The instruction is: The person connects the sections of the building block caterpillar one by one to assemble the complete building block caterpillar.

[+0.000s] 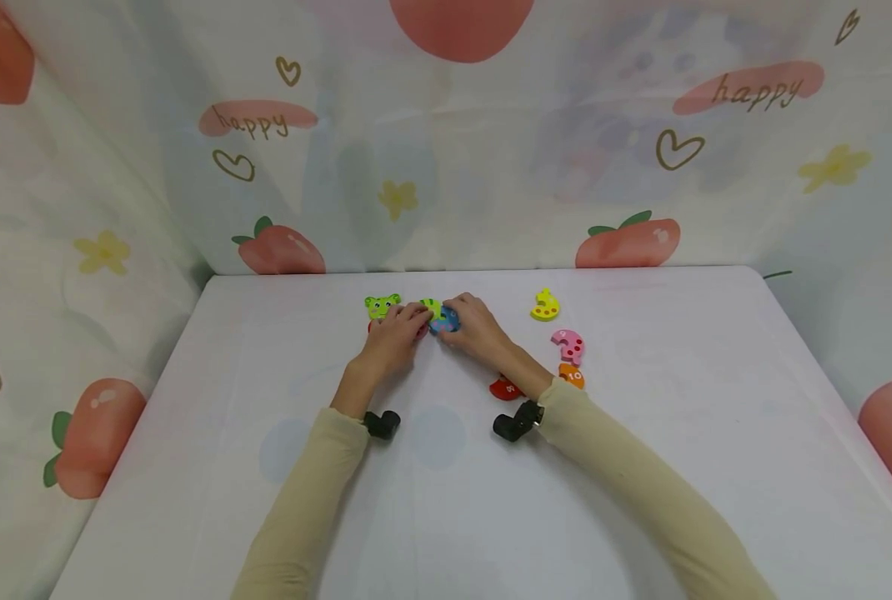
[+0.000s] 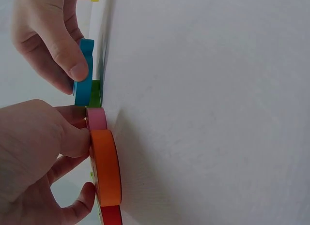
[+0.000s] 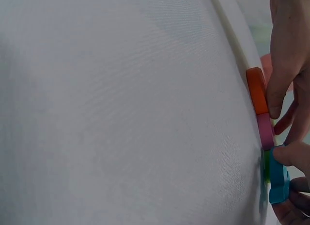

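Observation:
A row of colourful animal-shaped puzzle pieces lies at the table's far side, beginning with a green frog-like head point(image 1: 382, 306). My left hand point(image 1: 397, 333) bends over the row, its thumb and fingers about the pink puzzle piece point(image 2: 97, 118) and touching the orange piece point(image 2: 106, 167) beside it. A red piece point(image 2: 111, 215) follows the orange one. Between my right hand's point(image 1: 479, 329) thumb and fingers is a blue puzzle piece point(image 3: 277, 179), pinched and slightly raised against the green piece point(image 1: 431, 307). My hands hide much of the row.
To the right lie a yellow piece point(image 1: 545, 306), a pink numbered piece point(image 1: 568, 345) and an orange piece point(image 1: 572, 376) marked 10. Partly under my right forearm is a red piece point(image 1: 504, 388). A printed curtain point(image 1: 446, 225) hangs behind the white table point(image 1: 431, 517).

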The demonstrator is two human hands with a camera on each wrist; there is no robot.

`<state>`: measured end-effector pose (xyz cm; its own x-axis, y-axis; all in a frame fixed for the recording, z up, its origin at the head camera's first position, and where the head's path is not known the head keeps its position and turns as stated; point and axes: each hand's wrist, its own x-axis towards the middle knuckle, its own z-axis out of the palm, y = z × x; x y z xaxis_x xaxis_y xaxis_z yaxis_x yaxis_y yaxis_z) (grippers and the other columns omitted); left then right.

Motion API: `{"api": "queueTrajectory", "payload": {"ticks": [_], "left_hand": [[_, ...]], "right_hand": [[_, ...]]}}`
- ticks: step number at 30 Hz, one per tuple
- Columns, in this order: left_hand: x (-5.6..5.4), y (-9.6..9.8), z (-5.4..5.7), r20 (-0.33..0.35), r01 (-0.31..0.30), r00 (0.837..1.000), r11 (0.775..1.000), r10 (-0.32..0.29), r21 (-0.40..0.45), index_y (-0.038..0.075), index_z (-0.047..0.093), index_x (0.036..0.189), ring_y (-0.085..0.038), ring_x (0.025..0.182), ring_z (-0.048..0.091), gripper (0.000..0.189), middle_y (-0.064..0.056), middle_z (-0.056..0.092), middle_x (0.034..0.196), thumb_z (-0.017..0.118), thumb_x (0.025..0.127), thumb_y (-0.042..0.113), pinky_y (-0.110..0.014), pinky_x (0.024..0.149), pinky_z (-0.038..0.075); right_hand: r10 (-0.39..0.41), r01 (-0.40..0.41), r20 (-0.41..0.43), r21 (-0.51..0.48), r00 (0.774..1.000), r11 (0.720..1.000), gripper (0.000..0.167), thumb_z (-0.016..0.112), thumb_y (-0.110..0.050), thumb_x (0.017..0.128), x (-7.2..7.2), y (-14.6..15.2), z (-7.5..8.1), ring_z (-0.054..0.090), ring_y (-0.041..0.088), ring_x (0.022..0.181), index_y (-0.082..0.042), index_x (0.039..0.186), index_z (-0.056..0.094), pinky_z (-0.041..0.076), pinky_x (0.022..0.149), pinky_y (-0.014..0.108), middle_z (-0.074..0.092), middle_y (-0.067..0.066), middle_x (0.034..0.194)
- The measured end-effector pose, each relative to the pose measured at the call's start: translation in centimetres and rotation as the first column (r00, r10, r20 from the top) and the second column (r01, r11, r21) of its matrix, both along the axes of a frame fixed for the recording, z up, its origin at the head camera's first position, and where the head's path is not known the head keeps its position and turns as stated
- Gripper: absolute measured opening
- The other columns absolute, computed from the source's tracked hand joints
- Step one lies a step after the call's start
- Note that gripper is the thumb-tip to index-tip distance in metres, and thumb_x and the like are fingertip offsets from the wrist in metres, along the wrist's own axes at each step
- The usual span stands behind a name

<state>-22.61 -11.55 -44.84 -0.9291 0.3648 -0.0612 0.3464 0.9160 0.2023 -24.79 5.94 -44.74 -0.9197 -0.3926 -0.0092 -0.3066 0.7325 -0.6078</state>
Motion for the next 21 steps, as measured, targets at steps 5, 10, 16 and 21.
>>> {"api": "queueTrajectory", "payload": {"ticks": [5, 10, 16, 21], "left_hand": [[-0.03, -0.03, 0.1, -0.004, 0.0, 1.0, 1.0, 0.0, -0.008, 0.017, 0.046, 0.144, -0.029, 0.136, 0.038, 0.044, -0.001, 0.041, 0.15, 0.051, 0.1, 0.018, -0.056, 0.099, 0.043], [0.03, -0.03, 0.26, 0.0, -0.005, 1.0, 1.0, 0.005, -0.003, 0.017, 0.046, 0.144, -0.029, 0.136, 0.038, 0.045, -0.001, 0.041, 0.15, 0.052, 0.1, 0.018, -0.056, 0.1, 0.042], [0.15, 0.0, 0.33, 0.016, -0.004, 1.0, 1.0, 0.004, 0.0, 0.017, 0.045, 0.145, -0.03, 0.136, 0.038, 0.046, -0.002, 0.04, 0.151, 0.052, 0.1, 0.018, -0.056, 0.101, 0.042], [0.14, 0.03, 0.31, 0.015, -0.001, 1.0, 1.0, 0.001, -0.005, 0.017, 0.045, 0.145, -0.03, 0.136, 0.038, 0.046, -0.002, 0.04, 0.151, 0.053, 0.1, 0.018, -0.056, 0.101, 0.042]], "right_hand": [[-0.008, 0.008, -0.015, 0.018, 1.0, 1.0, 0.056, 0.072, -0.02, 0.086, -0.2, -0.26, 0.02, 0.053, 0.032, 0.116, 0.005, 0.132, 0.054, 0.047, 0.1, 0.042, 0.053, 0.022, 0.131], [-0.025, 0.026, -0.019, 0.028, 0.999, 0.999, 0.055, 0.072, -0.022, 0.086, -0.28, -0.46, -0.13, 0.053, 0.032, 0.115, 0.005, 0.131, 0.055, 0.048, 0.099, 0.042, 0.053, 0.022, 0.131], [-0.038, 0.037, 0.018, 0.02, 0.999, 0.999, 0.057, 0.072, -0.025, 0.087, -0.22, -0.43, -0.38, 0.053, 0.031, 0.114, 0.005, 0.132, 0.054, 0.048, 0.099, 0.043, 0.053, 0.022, 0.131], [-0.038, 0.038, 0.015, 0.023, 0.999, 0.999, 0.057, 0.072, -0.025, 0.087, -0.16, -0.41, -0.38, 0.054, 0.031, 0.115, 0.005, 0.132, 0.054, 0.047, 0.1, 0.042, 0.054, 0.022, 0.13]]}}
